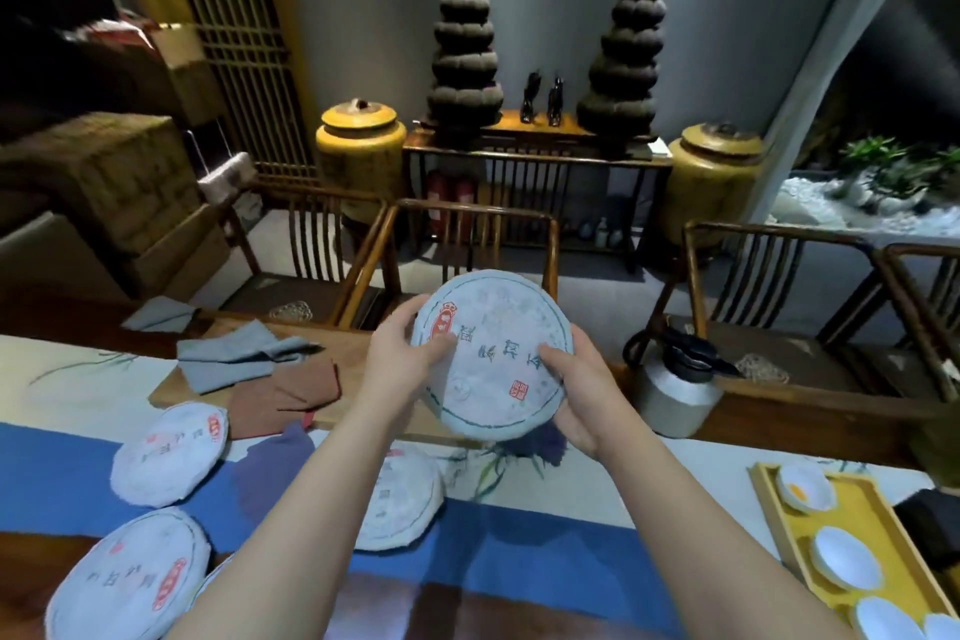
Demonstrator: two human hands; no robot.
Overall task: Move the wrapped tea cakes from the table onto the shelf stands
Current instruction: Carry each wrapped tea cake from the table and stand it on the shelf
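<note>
I hold one round tea cake in white paper wrapping [496, 353] above the table, its printed face turned toward me. My left hand [402, 353] grips its left rim with the thumb on the face. My right hand [574, 390] grips the lower right rim. Three more wrapped tea cakes lie on the table runner: one at the left [169, 455], one at the lower left [127, 577], and one under my left forearm [400, 504]. No shelf stand is in view.
Folded grey [234, 356] and brown cloths [285, 392] lie on a wooden board at the left. A metal kettle [675, 390] stands to the right. A yellow tray [878, 509] holds white cups at the lower right. Wooden chairs [467, 244] line the table's far side.
</note>
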